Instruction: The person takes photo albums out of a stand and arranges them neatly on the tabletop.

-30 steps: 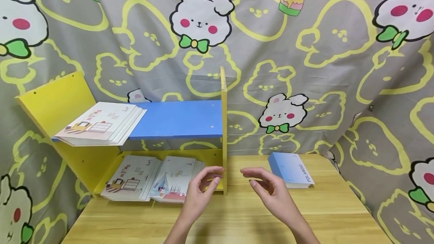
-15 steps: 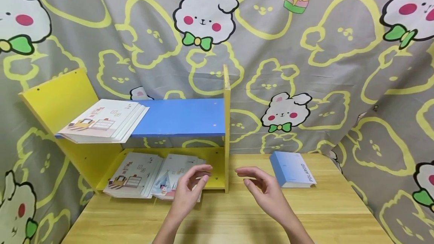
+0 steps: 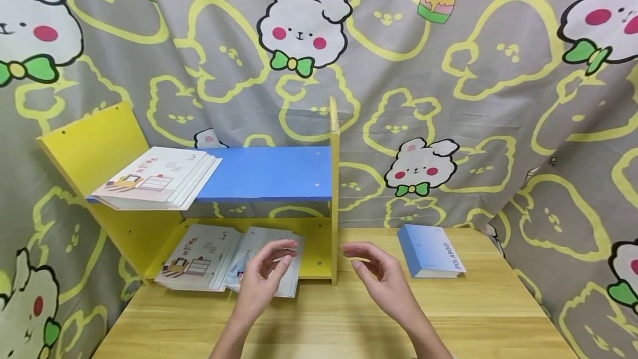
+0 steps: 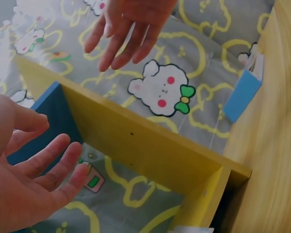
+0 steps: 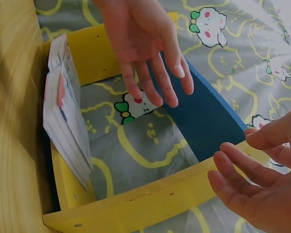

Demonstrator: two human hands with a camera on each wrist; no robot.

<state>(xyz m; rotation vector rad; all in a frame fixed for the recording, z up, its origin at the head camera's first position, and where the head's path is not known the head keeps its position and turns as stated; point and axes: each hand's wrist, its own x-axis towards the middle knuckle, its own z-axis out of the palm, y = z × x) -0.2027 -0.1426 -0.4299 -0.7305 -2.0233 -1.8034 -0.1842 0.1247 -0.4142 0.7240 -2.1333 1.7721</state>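
Both hands have shifted toward the left of the head view since one second ago, the left hand [image 3: 256, 287] more than the right hand [image 3: 391, 287]. Now the left hand is in front of the stack of books with a tent picture [image 3: 288, 281], at lower center, and it covers much of the cover. Its thumb and fingers are bent softly, with air between them. In the same manner the right hand has its fingertips apart from the thumb; it hovers over the wooden table [image 3: 478, 314], between the yellow side panel [image 3: 335, 193] and the blue POLAROID book [image 3: 436, 251], which lies at right of the frame. Beside the tent stack, toward lower left, another stack of books [image 3: 199, 259] leans on the bottom level. At middle left, a third stack [image 3: 157, 179] rests on the blue shelf [image 3: 269, 170], its front edge reaching past the board. Behind stands gray cloth [image 3: 498, 49] printed with rabbits.
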